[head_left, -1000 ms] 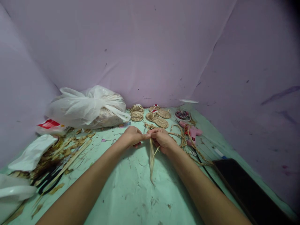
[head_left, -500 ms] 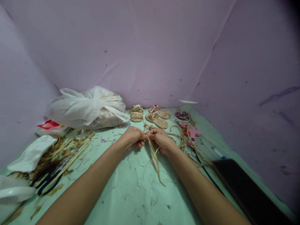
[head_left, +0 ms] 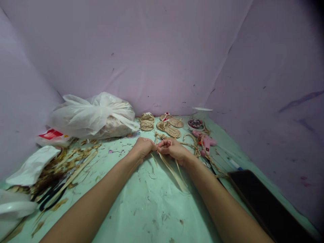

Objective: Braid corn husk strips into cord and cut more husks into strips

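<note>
My left hand point(head_left: 144, 147) and my right hand point(head_left: 172, 150) meet at the middle of the table, fingertips pinched together on a braided cord of dry plant fibre. Loose pale fibre strips point(head_left: 173, 172) hang from the pinch towards me, and a thin one dangles below my left fingers. The finished length of braided cord point(head_left: 194, 143) curls away behind and to the right of my right hand. Just beyond the hands lie small woven sandals point(head_left: 172, 131), some with red and white trim. My fingers hide the exact point where the strands cross.
A tied white plastic bag point(head_left: 93, 116) fills the back left. Scissors point(head_left: 52, 197) lie among dry fibre scraps point(head_left: 63, 165) on the left. To the right are a pink glue gun point(head_left: 207, 140), a bowl of small beads point(head_left: 195, 124) and a black phone-like slab point(head_left: 263, 202).
The loose strips below the hands have swung to the right and spread apart. A thin strip now shows under my left hand. Both hands stay pinched in nearly the same place.
</note>
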{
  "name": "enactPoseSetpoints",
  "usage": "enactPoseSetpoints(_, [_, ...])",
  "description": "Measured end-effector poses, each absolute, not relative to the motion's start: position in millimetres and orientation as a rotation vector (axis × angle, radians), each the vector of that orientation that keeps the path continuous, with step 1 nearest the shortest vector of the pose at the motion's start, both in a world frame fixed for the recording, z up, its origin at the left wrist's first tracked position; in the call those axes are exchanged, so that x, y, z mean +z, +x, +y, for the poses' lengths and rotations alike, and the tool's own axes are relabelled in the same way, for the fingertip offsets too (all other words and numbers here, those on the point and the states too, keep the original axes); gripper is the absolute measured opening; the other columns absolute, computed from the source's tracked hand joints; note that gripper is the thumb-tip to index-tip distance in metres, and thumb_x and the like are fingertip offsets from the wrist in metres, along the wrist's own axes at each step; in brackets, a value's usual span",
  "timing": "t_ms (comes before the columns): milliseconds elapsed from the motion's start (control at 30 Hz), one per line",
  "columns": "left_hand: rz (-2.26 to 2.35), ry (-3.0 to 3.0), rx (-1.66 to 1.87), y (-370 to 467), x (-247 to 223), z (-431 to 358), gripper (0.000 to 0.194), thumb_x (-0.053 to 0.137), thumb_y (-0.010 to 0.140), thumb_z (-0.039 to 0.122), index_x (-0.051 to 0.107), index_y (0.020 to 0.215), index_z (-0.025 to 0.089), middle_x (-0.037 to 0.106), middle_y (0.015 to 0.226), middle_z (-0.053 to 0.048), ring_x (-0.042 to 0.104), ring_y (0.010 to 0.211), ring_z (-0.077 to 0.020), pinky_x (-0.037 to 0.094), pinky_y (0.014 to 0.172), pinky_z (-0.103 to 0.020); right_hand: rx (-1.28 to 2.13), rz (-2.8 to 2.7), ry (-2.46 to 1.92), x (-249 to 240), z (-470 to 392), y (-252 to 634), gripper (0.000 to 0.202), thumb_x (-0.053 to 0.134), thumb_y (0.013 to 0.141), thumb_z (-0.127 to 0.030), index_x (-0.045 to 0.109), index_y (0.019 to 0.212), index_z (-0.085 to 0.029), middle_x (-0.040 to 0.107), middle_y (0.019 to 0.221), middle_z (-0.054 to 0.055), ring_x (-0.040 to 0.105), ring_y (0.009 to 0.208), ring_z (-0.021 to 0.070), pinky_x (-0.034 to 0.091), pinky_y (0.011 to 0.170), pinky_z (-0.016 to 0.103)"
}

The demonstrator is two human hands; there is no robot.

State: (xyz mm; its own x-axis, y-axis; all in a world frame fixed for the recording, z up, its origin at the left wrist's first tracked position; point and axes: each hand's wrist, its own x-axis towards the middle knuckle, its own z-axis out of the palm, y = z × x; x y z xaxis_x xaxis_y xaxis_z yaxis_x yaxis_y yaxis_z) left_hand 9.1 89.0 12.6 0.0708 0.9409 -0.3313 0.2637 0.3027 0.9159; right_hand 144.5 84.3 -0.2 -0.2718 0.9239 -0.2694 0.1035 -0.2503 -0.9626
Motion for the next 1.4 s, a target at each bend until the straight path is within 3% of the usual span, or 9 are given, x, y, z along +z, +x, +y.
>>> enactPoseSetpoints(400, [1.439,1.169,0.754,12.2,13.4,86.7,0.010,0.054,0.046,0.012,0.044,0.045,0.014,0.027,0.034,0.008,0.019,0.032,-0.0016,0.010,0.035,-0.018,1.313,-1.480,-1.484,1.0,86.2,139.7,0.011,0.057,0.050,-0.011,0.055,0.060,-0.014,0.048,0.048,-0.004,0.038,0.043,0.0057,0.029,0.043,0.018])
enactPoseSetpoints(567, [1.490,1.186,0.797,13.6,8.0,87.8,0.012,0.051,0.046,0.009,0.041,0.041,0.014,0.026,0.033,0.008,0.019,0.033,-0.0014,0.009,0.037,-0.019,0.957,-1.743,-1.706,4.9,86.5,142.9,0.006,0.059,0.051,-0.020,0.061,0.054,-0.015,0.050,0.044,-0.002,0.040,0.043,0.0082,0.026,0.041,0.020])
enactPoseSetpoints(833, [1.488,0.958,0.735,16.4,12.3,88.6,0.021,0.048,0.044,0.009,0.030,0.040,0.018,0.022,0.031,0.008,0.015,0.030,-0.0015,0.007,0.034,-0.020,0.784,-1.839,-1.822,25.8,72.8,133.8,0.012,0.054,0.054,-0.019,0.064,0.053,-0.012,0.046,0.041,0.002,0.040,0.042,0.0096,0.022,0.042,0.023])
enactPoseSetpoints(1100, [1.436,0.929,0.687,11.0,8.5,89.8,0.020,0.045,0.043,0.009,0.027,0.040,0.018,0.022,0.034,0.007,0.015,0.030,-0.0021,0.005,0.034,-0.020,0.295,-2.198,-1.800,31.5,50.8,106.0,0.015,0.054,0.055,-0.012,0.067,0.062,-0.013,0.059,0.057,0.012,0.050,0.052,0.0172,0.025,0.047,0.027])
enactPoseSetpoints(1167, [1.436,0.957,0.701,11.1,8.5,88.8,0.016,0.044,0.042,0.008,0.031,0.040,0.017,0.025,0.033,0.007,0.018,0.029,-0.0025,0.006,0.035,-0.020,0.366,-2.244,-1.741,34.7,50.3,109.4,0.014,0.056,0.053,-0.011,0.067,0.060,-0.015,0.059,0.055,0.009,0.050,0.052,0.0160,0.026,0.047,0.026])
enactPoseSetpoints(1267, [1.381,1.054,0.689,8.5,10.7,88.4,0.008,0.043,0.042,0.007,0.041,0.041,0.014,0.028,0.032,0.006,0.020,0.030,-0.0030,0.008,0.035,-0.020,0.780,-2.224,-1.634,43.6,57.0,127.2,0.006,0.061,0.056,-0.019,0.065,0.053,-0.016,0.054,0.046,0.003,0.046,0.046,0.0122,0.026,0.044,0.024])
enactPoseSetpoints(1333, [1.343,1.141,0.662,5.5,13.3,88.6,0.005,0.047,0.044,0.008,0.045,0.043,0.013,0.029,0.032,0.006,0.019,0.030,-0.0029,0.007,0.035,-0.020,1.028,-2.004,-1.602,46.9,66.5,142.8,0.015,0.060,0.061,-0.027,0.064,0.052,-0.016,0.055,0.046,0.003,0.045,0.043,0.0110,0.029,0.043,0.023])
enactPoseSetpoints(1400, [1.338,1.201,0.637,2.9,16.1,88.8,0.005,0.051,0.046,0.012,0.047,0.044,0.013,0.029,0.033,0.006,0.018,0.031,-0.0028,0.007,0.036,-0.020,1.067,-1.633,-1.593,44.8,77.0,154.3,0.016,0.058,0.064,-0.026,0.063,0.056,-0.014,0.057,0.050,0.003,0.047,0.045,0.0106,0.032,0.044,0.022])
